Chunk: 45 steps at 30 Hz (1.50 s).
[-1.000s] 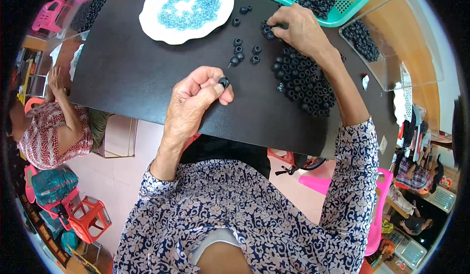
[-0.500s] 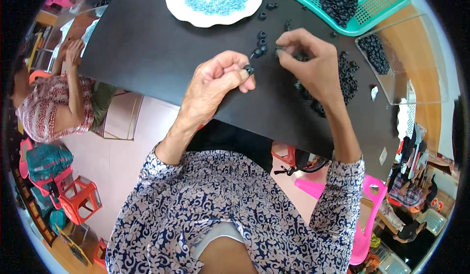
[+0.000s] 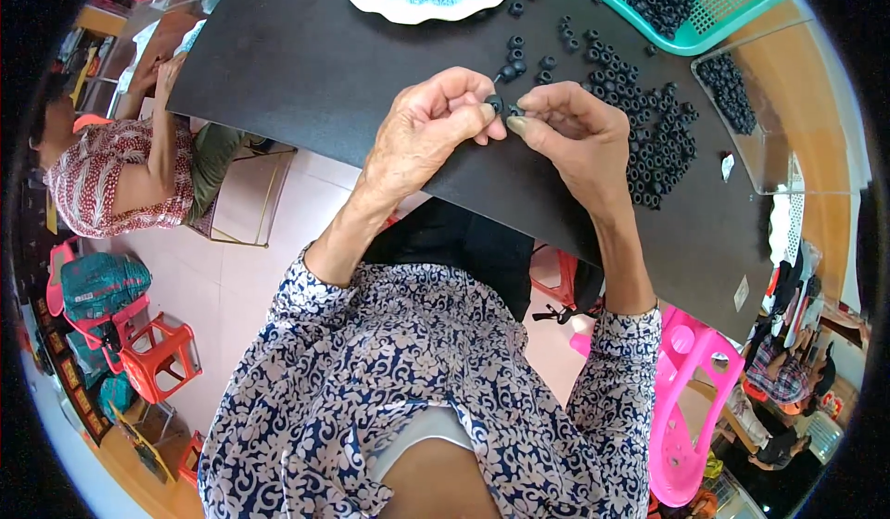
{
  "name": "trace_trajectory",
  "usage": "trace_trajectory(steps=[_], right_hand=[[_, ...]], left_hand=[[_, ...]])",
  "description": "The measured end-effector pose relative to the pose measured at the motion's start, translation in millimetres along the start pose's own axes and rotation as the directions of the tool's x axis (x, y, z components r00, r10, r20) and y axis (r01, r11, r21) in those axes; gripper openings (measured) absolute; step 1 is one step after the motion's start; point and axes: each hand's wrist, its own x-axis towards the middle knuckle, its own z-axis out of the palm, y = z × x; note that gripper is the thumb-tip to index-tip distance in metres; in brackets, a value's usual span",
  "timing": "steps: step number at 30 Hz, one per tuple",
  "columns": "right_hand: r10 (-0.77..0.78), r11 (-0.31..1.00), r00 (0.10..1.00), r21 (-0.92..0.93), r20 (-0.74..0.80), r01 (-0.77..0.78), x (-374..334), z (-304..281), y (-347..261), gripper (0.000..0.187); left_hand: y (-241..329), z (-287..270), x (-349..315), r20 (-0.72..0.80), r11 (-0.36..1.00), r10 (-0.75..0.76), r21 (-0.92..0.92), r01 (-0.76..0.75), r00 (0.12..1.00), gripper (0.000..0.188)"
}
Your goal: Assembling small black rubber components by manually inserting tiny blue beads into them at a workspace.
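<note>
My left hand [image 3: 431, 130] is closed, pinching a small round black piece [image 3: 495, 105] with a hole in it between thumb and fingertips. Right up against it, my right hand [image 3: 582, 139] pinches a tiny dark piece [image 3: 515, 110] whose kind is too small to make out. Just beyond the fingertips stands a short row of black pieces [image 3: 516, 55]. Many more loose black pieces [image 3: 660, 153], rounded and hollow, lie spread on the dark table beside my right hand.
A white scalloped plate [image 3: 428, 11] of small light-blue bits is at the far edge. A green basket [image 3: 691, 48] and a clear plastic box [image 3: 765, 162] hold black pieces. Pink chair [image 3: 681, 426] at lower right. Another person [image 3: 120, 171] sits at left.
My right hand has come left from over the loose black pieces to meet my left hand, fingertips now at the held piece. The whole view has shifted slightly.
</note>
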Motion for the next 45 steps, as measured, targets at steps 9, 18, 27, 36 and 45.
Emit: trace_trajectory(steps=[9, 18, 27, 36, 45], right_hand=[[0.033, 0.999, 0.999, -0.013, 0.036, -0.032, 1.4, -3.6, 0.6, 0.015], [0.043, 0.998, 0.997, 0.051, 0.071, -0.047, 0.2, -4.0, 1.9, 0.016], [0.028, 0.992, 0.997, 0.124, 0.068, -0.037, 0.9, -4.2, -0.9, 0.015], [0.11, 0.992, 0.984, 0.054, 0.139, -0.118, 0.8, -14.9, -3.5, 0.017], [0.163, 0.982, 0.964, 0.066, 0.209, -0.18, 0.0, -20.4, -1.9, 0.015]], left_hand=[[2.4, 3.0, -2.2, 0.011, 0.996, -0.002, 0.089, 0.001, 1.0, 0.015], [1.3, 1.7, -3.5, 0.036, 0.997, 0.015, 0.081, -0.018, 0.999, 0.016], [0.5, -0.8, -0.9, 0.089, 0.988, 0.012, 0.151, -0.026, 0.996, 0.018], [1.6, 1.3, -3.6, 0.142, 0.987, 0.034, 0.154, -0.056, 0.989, 0.021], [4.4, 0.7, -3.6, 0.187, 0.969, 0.011, 0.242, -0.057, 0.982, 0.02]])
